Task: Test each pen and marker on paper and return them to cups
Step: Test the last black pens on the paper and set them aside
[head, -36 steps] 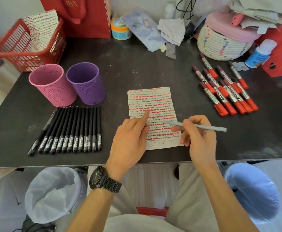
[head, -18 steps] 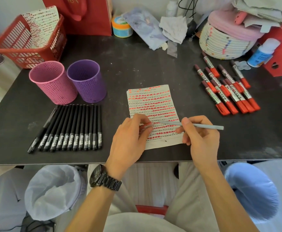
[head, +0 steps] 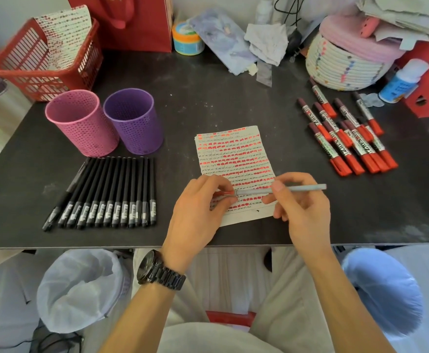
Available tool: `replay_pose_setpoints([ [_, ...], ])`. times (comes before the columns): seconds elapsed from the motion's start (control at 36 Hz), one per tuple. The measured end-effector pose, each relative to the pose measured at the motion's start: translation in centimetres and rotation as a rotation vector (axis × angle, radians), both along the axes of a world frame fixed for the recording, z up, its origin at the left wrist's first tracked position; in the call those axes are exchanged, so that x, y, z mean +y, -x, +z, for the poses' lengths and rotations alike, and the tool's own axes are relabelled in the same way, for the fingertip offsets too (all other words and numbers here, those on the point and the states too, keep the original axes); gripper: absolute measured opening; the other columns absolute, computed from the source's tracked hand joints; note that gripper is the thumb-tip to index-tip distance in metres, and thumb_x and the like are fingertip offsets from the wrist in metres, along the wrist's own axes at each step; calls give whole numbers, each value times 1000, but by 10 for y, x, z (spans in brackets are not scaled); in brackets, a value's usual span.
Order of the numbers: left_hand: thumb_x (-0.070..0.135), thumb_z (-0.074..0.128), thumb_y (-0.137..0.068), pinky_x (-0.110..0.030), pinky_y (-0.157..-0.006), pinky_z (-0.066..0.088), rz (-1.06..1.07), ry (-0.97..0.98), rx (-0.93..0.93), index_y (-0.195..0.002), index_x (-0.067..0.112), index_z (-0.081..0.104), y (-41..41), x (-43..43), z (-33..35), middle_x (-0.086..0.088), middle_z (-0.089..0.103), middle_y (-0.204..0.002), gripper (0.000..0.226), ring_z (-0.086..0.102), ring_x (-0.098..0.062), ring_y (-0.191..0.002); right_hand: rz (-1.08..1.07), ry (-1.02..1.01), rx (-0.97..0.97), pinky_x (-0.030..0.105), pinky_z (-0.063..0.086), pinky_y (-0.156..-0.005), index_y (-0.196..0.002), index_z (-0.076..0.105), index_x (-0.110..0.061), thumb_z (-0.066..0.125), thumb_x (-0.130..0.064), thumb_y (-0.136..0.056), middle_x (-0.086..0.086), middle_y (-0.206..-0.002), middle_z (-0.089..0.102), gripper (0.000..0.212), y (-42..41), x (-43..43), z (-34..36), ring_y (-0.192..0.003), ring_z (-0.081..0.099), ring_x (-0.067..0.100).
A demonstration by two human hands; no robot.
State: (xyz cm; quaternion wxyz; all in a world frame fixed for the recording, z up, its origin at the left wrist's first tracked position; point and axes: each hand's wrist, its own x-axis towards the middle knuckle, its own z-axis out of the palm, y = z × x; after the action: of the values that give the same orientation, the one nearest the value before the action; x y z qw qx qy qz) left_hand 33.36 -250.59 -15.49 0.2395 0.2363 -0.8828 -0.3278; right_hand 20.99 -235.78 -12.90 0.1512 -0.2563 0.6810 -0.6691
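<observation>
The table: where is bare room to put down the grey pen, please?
Bare patches: behind the paper, between the purple cup and the red markers; the front strip right of the right hand holding the grey pen, below those markers. Crowded: the back edge, and the left front, where the black pens lie.

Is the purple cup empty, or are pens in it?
Empty, as far as shows: the purple cup stands upright, only perforated inner wall visible, nothing above its rim.

your left hand covers the 7 o'clock corner of the paper and half hides the 9 o'clock end of the grey pen. label print on the black pens is too small to read. the picture's edge cuts the red bag at 12 o'clock.
</observation>
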Motion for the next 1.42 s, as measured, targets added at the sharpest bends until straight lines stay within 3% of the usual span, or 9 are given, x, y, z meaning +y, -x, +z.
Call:
replay_pose_setpoints([
  [0.17,34,73,-92,-2,-79,37,7,-27,2,-103,43,55,0,0,-1,49,49,-104,23,49,6,-101,-40,102,-196,23,43,-50,-92,67,-23,29,-59,-99,13,-74,75,53,3,1,-2,-52,57,20],
  [0.33,35,73,-91,-1,-83,37,-9,-22,20,-104,42,57,-2,1,1,52,48,-106,22,51,7,-102,-16,123,-238,24,43,-50,-85,72,-14,6,-59,-101,16,-72,74,81,5,1,-6,-53,59,23],
  [0.5,34,78,-87,-8,-81,46,19,-73,42,-103,42,63,-3,3,0,37,58,-91,23,58,2,-98,48,68,-190,22,42,-52,-86,76,-24,12,-54,-103,14,-73,74,72,9,1,-6,-53,56,19],
  [0.67,31,80,-85,-4,-78,44,33,-100,45,-99,42,66,-3,5,1,21,66,-93,22,59,6,-95,133,63,-182,21,41,-53,-94,70,-12,9,-50,-103,9,-72,71,73,10,4,-8,-51,54,17],
  [0.97,25,81,-84,-11,-81,49,63,-56,27,-96,41,65,-3,3,4,24,61,-93,25,62,-1,-92,208,35,-205,26,38,-54,-96,68,-11,9,-49,-101,11,-78,69,71,3,2,-4,-54,53,21],
  [1.17,27,75,-89,-3,-82,37,83,-84,-69,-105,50,55,7,2,5,29,55,-101,34,47,11,-103,101,35,-203,19,41,-50,-95,77,-15,23,-53,-100,10,-72,72,66,-4,-2,-1,-50,53,16],
  [1.22,29,75,-89,-11,-88,37,120,-36,-68,-122,46,54,7,3,5,31,50,-112,43,41,10,-106,22,61,-215,19,42,-48,-88,81,-21,25,-54,-100,10,-69,72,66,-3,-1,0,-48,54,14],
  [1.31,29,76,-87,-26,-101,39,135,56,-87,-140,28,54,4,0,3,21,53,-126,57,43,-7,-122,-102,115,-253,21,42,-48,-83,80,-23,29,-67,-96,12,-65,70,69,0,4,1,-47,54,15],
  [1.42,25,76,-86,-36,-111,40,72,137,-133,-134,25,61,3,-1,5,9,60,-138,50,53,-18,-129,-173,186,-313,21,40,-46,-87,80,-21,34,-63,-97,12,-68,70,64,3,13,1,-46,53,15],
])
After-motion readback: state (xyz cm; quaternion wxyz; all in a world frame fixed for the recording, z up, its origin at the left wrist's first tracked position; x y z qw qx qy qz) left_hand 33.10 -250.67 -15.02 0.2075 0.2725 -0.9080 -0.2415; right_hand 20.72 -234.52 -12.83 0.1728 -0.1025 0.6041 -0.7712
